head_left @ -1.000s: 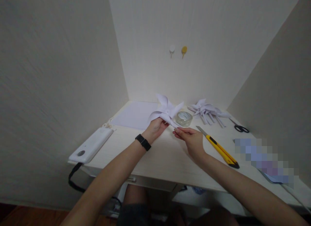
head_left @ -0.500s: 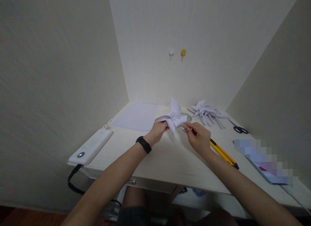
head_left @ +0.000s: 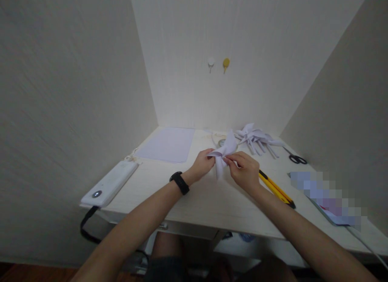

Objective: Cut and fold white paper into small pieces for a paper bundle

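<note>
A white paper pinwheel (head_left: 228, 144) is held up over the middle of the desk, its blades curled. My left hand (head_left: 203, 163), with a black band on the wrist, grips it from the left; the fingertips are partly hidden behind the paper. My right hand (head_left: 245, 169) pinches at the pinwheel's centre from the right, thumb and forefinger pressed together. Whether a small part sits between those fingertips is too small to tell. Just behind the pinwheel lies a roll of clear tape (head_left: 222, 142), partly covered by it.
A stack of white paper (head_left: 166, 144) lies back left, a white power bank (head_left: 110, 183) at the left edge. Several finished pinwheels (head_left: 257, 137) are piled back right. Black scissors (head_left: 297, 158), a yellow utility knife (head_left: 276, 188) and a blurred-out device (head_left: 327, 201) lie on the right.
My right hand has moved left onto the pinwheel's centre. The pinwheel has turned, and its blades now face more sideways. My left hand has shifted slightly right.
</note>
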### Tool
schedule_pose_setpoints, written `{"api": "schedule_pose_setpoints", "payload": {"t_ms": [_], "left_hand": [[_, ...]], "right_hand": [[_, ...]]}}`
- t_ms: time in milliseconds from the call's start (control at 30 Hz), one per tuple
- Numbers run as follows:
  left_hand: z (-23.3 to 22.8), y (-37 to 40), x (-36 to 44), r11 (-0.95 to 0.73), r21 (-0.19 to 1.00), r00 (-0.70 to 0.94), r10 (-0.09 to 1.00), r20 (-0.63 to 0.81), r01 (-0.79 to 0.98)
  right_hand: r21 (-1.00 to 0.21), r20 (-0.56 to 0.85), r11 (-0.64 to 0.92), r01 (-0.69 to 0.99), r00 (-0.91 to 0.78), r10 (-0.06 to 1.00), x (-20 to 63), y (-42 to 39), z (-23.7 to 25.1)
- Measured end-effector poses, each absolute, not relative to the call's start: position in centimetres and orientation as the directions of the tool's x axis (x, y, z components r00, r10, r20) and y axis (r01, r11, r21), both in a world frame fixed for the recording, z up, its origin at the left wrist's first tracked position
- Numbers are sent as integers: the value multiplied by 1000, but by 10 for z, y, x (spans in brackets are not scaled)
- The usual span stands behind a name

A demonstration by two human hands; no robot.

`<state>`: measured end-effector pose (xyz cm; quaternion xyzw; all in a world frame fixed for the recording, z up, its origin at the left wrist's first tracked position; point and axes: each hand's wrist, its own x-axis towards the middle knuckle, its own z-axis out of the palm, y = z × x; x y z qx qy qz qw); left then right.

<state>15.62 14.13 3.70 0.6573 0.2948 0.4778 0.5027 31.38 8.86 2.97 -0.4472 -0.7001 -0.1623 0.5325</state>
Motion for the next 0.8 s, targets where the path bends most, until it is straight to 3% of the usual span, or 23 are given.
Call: {"api": "schedule_pose_setpoints", "payload": {"t_ms": [200, 600, 800], "left_hand": [[37, 139, 157, -306, 948, 404, 859, 313, -84], [32, 136, 162, 35, 950, 573, 804, 158, -311], [21, 139, 163, 97, 942, 583, 804, 117, -322]], "right_hand": [[-244, 899, 549, 799, -27, 438, 314, 88, 30], [-106, 933, 589, 801, -125, 338, 312, 83, 25], [-56, 938, 570, 820, -153, 312, 311, 84, 22]]}}
